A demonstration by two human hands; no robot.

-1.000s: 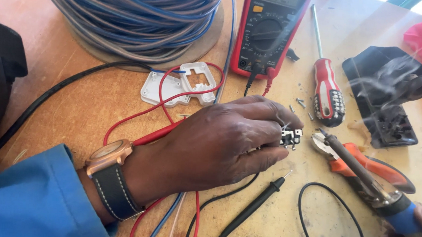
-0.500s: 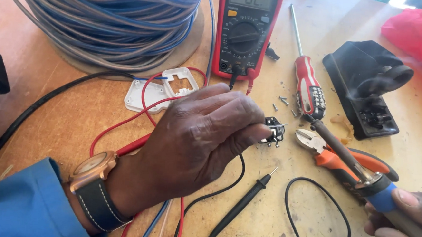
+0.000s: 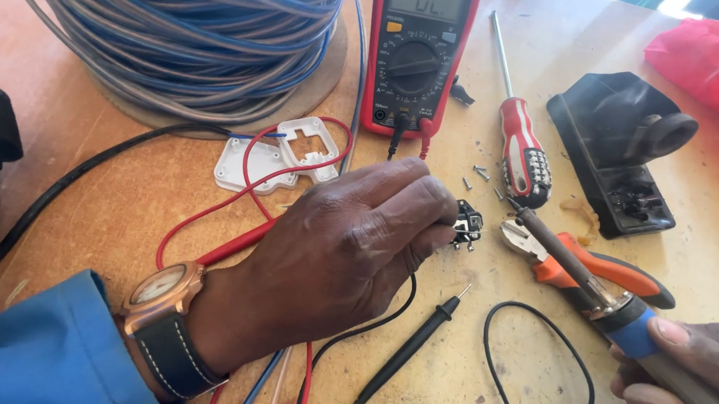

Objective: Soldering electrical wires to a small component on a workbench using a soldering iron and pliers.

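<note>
Black small part pinched by left hand; right hand grips one soldering iron.

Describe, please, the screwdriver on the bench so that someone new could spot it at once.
Start at the red multimeter at the top of the wooden bench. Just to its right lies the screwdriver, its metal shaft pointing away and its handle toward the pliers. Its red, white and black handle sets it apart from the orange-handled pliers and the blue-handled soldering iron.
</note>
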